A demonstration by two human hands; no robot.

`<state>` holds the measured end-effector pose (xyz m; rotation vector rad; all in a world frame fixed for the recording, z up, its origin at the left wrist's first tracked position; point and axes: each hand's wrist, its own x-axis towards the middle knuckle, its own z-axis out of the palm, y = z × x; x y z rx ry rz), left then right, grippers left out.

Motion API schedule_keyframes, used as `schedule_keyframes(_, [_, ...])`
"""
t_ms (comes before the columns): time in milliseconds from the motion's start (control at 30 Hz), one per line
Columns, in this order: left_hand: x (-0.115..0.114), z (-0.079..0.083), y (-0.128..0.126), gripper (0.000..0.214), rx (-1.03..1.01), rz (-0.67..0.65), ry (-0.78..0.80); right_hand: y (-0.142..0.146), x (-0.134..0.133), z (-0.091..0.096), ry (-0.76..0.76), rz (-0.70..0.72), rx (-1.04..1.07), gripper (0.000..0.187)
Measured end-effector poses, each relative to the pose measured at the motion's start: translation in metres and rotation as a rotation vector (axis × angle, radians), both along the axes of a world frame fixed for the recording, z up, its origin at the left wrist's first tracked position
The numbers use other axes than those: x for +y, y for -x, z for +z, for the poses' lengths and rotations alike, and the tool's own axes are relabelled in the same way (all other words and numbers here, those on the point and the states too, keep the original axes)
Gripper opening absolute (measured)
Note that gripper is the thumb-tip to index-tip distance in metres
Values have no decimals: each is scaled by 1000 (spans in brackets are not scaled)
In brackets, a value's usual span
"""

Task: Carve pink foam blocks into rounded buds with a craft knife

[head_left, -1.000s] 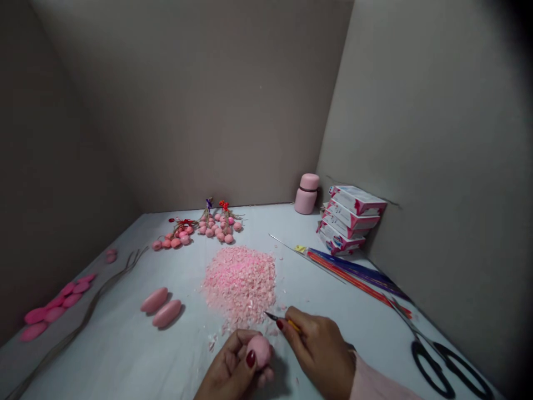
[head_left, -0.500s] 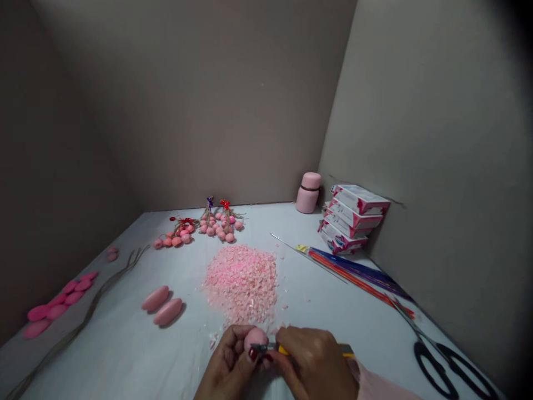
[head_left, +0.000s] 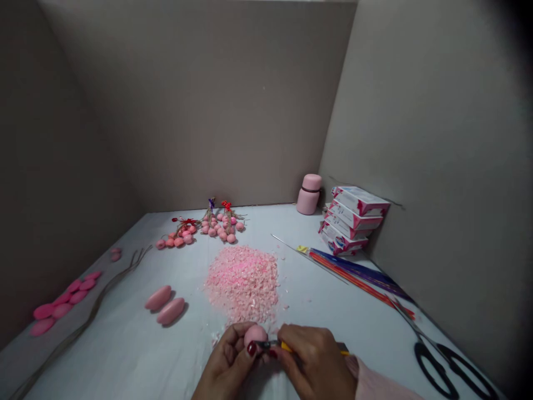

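At the bottom middle, my left hand (head_left: 231, 358) is closed around a small pink soap ball (head_left: 255, 334), its thumb at the near side. My right hand (head_left: 312, 355) grips a yellow and black utility knife (head_left: 287, 346). The dark blade points left and meets the ball beside my left thumb; how deep it cuts I cannot see. Just beyond both hands spreads a heap of pink shavings (head_left: 244, 280). To its left lie two smooth pink oval soap bars (head_left: 171, 311), side by side.
Bunches of pink balls with ribbons (head_left: 220, 225) sit at the back. Brighter pink ovals (head_left: 62, 308) and long dry stems (head_left: 94, 311) lie left. On the right are a pink flask (head_left: 308, 194), stacked boxes (head_left: 353, 219), ribbons (head_left: 353, 272) and black-handled scissors (head_left: 433, 361).
The view has shifted slightly. Both hands stay close together, with the knife blade still against the pink ball and only small movements of ball and blade.
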<state>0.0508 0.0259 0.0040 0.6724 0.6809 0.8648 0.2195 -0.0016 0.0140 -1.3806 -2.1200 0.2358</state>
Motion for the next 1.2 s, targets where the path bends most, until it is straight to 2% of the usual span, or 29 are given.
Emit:
schedule_keyframes(167, [-2,4,-2,22,16,-38,-74,0,1,1,34,5,21,29])
schedule_keyframes(300, [-3,6,-2,28,3,-87,-45,-7,7,1,158,-165,35,31])
schedule_keyframes(367, [-1,6,0,30,-11,-64,15,-9,9,1,169,-190,45,32])
schedule_keyframes(633, [2,8,7,29,-31,75,252,-6,5,0,122,-106,110,29])
schedule_keyframes(867, [-1,15,5,33,-33,-9,308,-1,-1,-5,-14,10,53,29])
schedule_keyframes(1200, [0,5,-1,28,-42,-54,200,0,-1,-6,-34,40,26,36])
